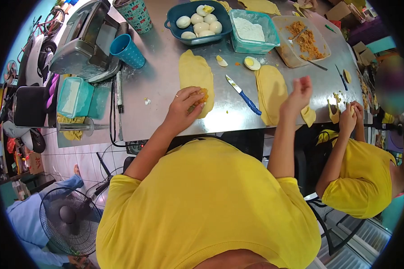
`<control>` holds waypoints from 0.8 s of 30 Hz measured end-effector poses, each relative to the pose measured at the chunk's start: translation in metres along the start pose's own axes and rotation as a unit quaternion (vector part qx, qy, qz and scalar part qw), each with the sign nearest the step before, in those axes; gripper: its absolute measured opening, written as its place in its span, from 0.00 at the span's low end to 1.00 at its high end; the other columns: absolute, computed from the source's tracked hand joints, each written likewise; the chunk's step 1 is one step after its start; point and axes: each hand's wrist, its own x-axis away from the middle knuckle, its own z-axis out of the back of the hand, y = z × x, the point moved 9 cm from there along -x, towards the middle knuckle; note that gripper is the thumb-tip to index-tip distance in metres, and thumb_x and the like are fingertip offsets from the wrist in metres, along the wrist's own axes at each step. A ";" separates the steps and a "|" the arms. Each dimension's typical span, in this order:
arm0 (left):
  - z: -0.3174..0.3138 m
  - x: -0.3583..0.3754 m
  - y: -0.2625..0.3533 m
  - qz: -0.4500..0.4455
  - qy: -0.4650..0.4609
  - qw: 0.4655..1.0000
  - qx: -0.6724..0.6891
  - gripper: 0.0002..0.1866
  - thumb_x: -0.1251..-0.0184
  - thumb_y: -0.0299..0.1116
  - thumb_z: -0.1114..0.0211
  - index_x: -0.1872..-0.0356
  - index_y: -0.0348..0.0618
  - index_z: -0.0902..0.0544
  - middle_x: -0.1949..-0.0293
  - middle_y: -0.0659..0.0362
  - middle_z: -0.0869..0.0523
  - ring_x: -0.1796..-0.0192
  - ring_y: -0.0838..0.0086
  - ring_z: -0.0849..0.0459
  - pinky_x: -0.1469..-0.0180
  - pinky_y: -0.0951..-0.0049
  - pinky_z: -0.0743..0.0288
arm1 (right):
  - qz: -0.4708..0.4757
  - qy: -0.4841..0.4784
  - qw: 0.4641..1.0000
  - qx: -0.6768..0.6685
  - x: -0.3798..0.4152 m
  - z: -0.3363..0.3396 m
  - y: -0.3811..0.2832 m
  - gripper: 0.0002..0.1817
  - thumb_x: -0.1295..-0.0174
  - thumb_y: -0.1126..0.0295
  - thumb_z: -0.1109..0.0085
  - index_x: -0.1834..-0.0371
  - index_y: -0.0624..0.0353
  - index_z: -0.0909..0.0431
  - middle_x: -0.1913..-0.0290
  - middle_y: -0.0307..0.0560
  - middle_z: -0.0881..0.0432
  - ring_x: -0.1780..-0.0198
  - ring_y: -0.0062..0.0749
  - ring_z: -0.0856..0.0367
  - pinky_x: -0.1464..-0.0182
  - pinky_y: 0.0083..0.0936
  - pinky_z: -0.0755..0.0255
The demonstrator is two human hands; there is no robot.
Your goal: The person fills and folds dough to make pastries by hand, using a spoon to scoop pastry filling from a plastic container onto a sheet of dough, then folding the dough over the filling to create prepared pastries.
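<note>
Under my left hand [182, 109] lies a long sheet of yellow dough [195, 74], flat on the steel table [159, 67], its length running away from me. It is smooth, thin, with rounded ends. On its near end there is a small heap of orange filling [201, 96], crumbly and bright, and my left fingers rest on this heap and on the dough edge beside it. My right hand [298, 94] is raised over a second sheet of yellow dough [270, 89], which is also flat and long, lying to the right. The fingers of this hand are loosely bent and hold nothing that I can see.
</note>
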 end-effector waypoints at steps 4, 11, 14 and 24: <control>0.006 0.003 -0.003 0.009 0.043 0.999 0.009 0.13 0.43 0.26 0.34 0.55 0.40 0.17 0.48 0.52 0.21 0.47 0.60 0.22 0.45 0.67 0.28 | 0.085 -0.222 0.967 0.097 0.091 -0.058 -0.035 0.12 0.41 0.77 0.42 0.54 0.62 0.22 0.56 0.45 0.23 0.54 0.29 0.25 0.52 0.24 0.31; 0.013 0.009 -0.011 0.029 0.077 0.996 -0.019 0.12 0.46 0.21 0.33 0.59 0.40 0.17 0.52 0.54 0.20 0.51 0.62 0.21 0.49 0.69 0.26 | 0.180 -0.478 0.855 0.092 0.184 -0.133 -0.040 0.06 0.46 0.78 0.40 0.65 0.63 0.20 0.65 0.50 0.25 0.61 0.44 0.26 0.58 0.31 0.29; 0.014 0.007 -0.006 0.014 0.081 0.996 -0.019 0.12 0.47 0.20 0.32 0.59 0.40 0.17 0.54 0.54 0.21 0.53 0.65 0.20 0.51 0.71 0.25 | 0.250 -0.493 0.822 0.136 0.196 -0.138 -0.045 0.05 0.49 0.79 0.40 0.69 0.63 0.21 0.65 0.50 0.24 0.62 0.45 0.25 0.62 0.34 0.28; 0.018 0.016 -0.032 0.112 0.114 0.983 0.094 0.07 0.42 0.19 0.36 0.63 0.38 0.18 0.62 0.57 0.22 0.67 0.76 0.19 0.67 0.79 0.24 | 0.228 -0.499 0.824 0.142 0.197 -0.132 -0.038 0.05 0.50 0.80 0.41 0.68 0.65 0.22 0.68 0.52 0.23 0.63 0.46 0.24 0.60 0.35 0.28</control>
